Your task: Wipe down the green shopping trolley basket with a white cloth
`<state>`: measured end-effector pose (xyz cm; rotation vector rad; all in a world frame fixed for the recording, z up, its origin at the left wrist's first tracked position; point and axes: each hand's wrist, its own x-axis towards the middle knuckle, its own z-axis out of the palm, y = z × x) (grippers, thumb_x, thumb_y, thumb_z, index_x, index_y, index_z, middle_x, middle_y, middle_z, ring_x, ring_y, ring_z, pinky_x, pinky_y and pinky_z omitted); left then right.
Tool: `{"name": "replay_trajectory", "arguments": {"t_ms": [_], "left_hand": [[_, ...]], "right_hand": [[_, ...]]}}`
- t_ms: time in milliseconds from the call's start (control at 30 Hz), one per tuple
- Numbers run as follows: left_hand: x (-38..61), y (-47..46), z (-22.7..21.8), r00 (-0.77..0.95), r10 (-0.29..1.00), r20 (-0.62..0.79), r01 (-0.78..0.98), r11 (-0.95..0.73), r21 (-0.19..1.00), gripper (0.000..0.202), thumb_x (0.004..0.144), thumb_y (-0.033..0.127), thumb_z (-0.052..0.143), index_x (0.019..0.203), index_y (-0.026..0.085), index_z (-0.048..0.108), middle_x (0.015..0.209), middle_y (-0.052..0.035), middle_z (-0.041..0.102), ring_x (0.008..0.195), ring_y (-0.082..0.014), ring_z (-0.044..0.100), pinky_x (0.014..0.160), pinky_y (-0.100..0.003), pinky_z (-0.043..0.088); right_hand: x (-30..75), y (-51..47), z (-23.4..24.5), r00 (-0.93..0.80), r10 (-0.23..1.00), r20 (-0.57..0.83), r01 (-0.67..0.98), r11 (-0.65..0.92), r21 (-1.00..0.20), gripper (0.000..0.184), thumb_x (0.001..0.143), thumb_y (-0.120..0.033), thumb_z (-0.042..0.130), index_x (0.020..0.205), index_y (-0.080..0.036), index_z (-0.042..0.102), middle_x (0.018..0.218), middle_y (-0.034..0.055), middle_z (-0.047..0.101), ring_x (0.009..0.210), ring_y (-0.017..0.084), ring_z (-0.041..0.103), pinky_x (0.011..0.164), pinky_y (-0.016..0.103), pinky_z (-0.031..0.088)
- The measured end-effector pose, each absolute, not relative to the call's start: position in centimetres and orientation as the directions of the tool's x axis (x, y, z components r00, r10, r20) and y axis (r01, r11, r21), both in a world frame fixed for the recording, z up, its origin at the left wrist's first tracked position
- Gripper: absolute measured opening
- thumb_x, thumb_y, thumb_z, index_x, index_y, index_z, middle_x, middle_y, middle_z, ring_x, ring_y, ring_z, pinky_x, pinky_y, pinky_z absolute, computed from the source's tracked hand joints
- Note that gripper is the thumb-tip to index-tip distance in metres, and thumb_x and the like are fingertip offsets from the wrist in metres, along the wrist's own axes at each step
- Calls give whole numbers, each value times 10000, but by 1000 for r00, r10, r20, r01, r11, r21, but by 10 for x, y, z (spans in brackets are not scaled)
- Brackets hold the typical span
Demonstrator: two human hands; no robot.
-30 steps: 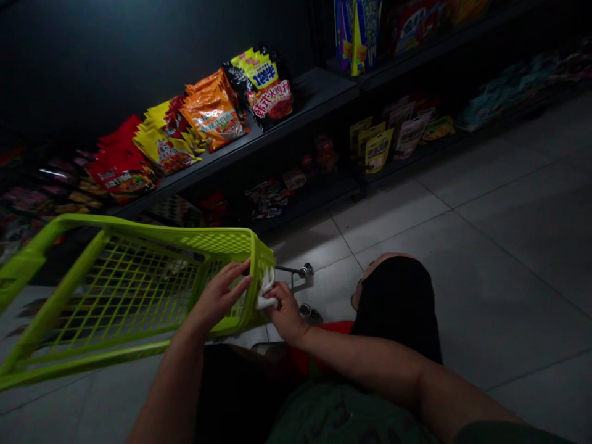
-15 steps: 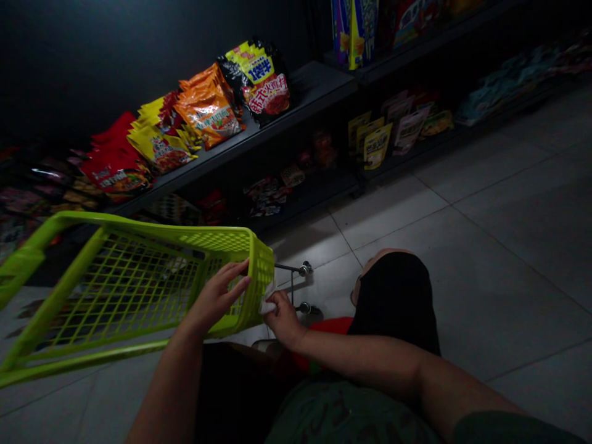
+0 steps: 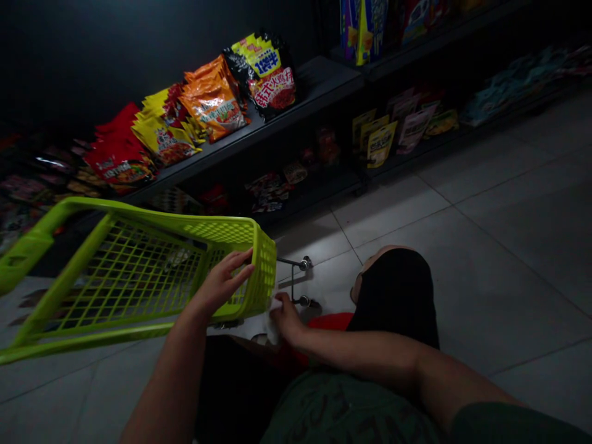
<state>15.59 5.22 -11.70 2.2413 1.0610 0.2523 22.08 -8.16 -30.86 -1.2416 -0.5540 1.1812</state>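
My left hand (image 3: 224, 283) reaches over the near side of a lime-green plastic shopping cart (image 3: 266, 268). Its fingers are stretched out and apart, with the tips at the inner side of the cart's end wall. Below that end wall, my right hand (image 3: 287, 322) is closed on a white cloth or tissue (image 3: 272, 327), pinched between thumb and fingers. The cloth hangs beside the cart's lower corner; dim light hides whether it touches the plastic. The lattice of the basket faces me, and its handle end points left.
Two small wheels, one of them a front caster (image 3: 305, 263), stick out beyond the cart's end. Dark shelves (image 3: 319, 86) behind hold orange noodle packs (image 3: 219, 102), red packs (image 3: 123, 154) and yellow pouches (image 3: 382, 145). My bent knee (image 3: 398, 290) is at the right, above the tiled floor (image 3: 490, 246).
My right hand has moved slightly down and right with the white cloth, away from the end wall. The cart appears slightly higher in view, and my left hand keeps its place at it.
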Motion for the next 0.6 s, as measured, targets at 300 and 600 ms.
{"name": "replay_trajectory", "arguments": {"t_ms": [300,600], "left_hand": [[167,67,-122,656,750,-82,602,-455,657,584,892,528,564,1379,206,597,1205,-79,627,1139,-231,602,1028,-387,480],[196,85,-128,651,758,21,622,-550,557,585,895,521,509,1332,152,635,1186,-105,645,1141,-258,587,1065,-413,445]], "right_hand": [[275,-25,-270,450,790,-417,-583,-94,-807,268,788,-285,543,1044,-214,577,950,6,679,893,174,629,824,284,503],[252,-70,-234,475,880,-17,-316,153,-937,258,755,-194,662,1009,-240,646,1134,45,569,1108,202,563,1014,337,444]]}}
